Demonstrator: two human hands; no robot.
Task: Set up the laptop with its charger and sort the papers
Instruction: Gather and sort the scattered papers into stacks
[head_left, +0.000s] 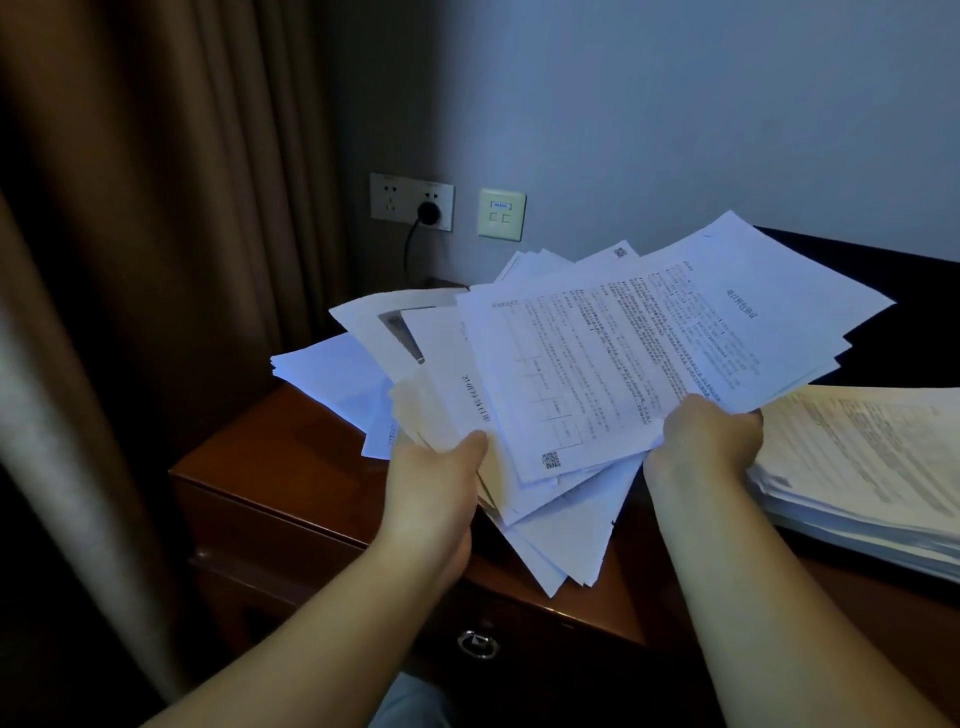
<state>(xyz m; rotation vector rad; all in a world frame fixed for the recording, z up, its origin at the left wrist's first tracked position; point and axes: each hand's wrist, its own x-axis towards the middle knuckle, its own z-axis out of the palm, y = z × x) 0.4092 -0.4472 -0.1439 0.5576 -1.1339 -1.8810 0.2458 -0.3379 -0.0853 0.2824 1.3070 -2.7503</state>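
Head cam: left hand (434, 470) + right hand (704, 436) both grip fanned papers (597, 353) mid-frame, above desk (270, 447); 2nd stack (862, 457) right edge.

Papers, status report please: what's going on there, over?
Left hand and right hand grip fanned loose papers above desk. Neater stack alongside right. Nothing blocking.

Both hands up over a wooden desk (291, 441), holding a messy fan of printed papers (597, 364). Left hand (436, 467) gripping the lower left edge, thumb on top; right hand (706, 436) pinching the right side. Sheets splayed every which way, some hanging down over the desk edge. Thick neat paper stack (872, 467) lying on the desk just right of the right hand. Black plug (428, 212) in the wall socket (411, 201) behind, brown curtain (156, 208) on the left. Dim room.
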